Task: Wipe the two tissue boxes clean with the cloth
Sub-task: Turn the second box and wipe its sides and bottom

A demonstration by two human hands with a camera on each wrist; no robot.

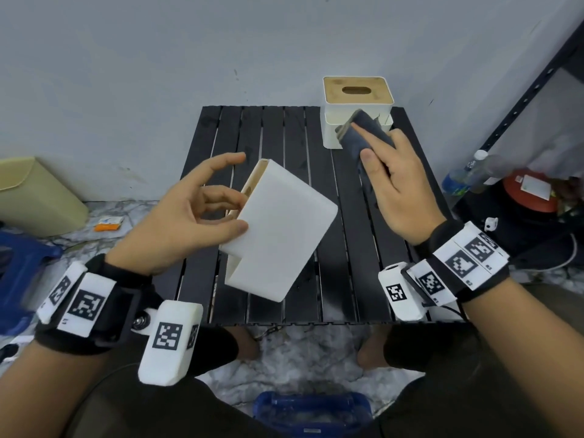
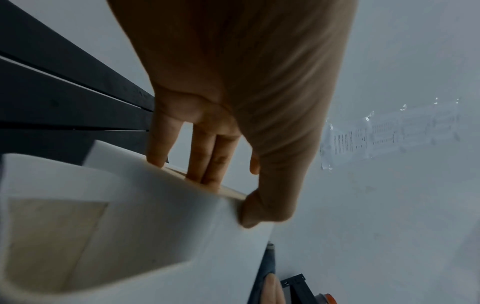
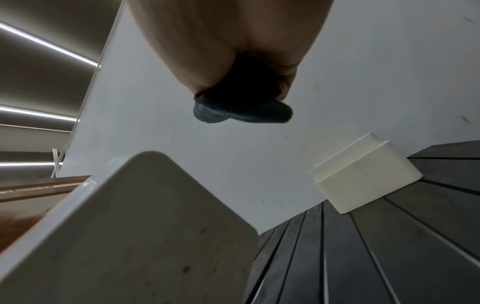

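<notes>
Looks mid-task, judging by layout: one tissue box [image 1: 279,230] lifted off the table and tilted in the left hand [image 1: 186,213], thumb on its white side & fingers on the wooden lid edge, i.e. grasping it. Right hand [image 1: 390,184] clenched round a folded dark blue-grey cloth [image 1: 363,134], held over the right far part of the table, apart from the held box. No wiping contact right now. Second tissue box [image 1: 357,112] standing upright at the far right of the black slatted table [image 1: 284,137], just beyond the cloth; can't tell whether wiped yet.

Materials: both boxes smooth white hard shell w/ rounded corners, stepped lower section, pale wood lid; far one shows an oval slot. Small brownish specks visible on the held box's face in right wrist view, so prob. cleaning left there. Cloth soft, ribbed knit texture. Table matte, narrow gaps betw. slats.
</notes>
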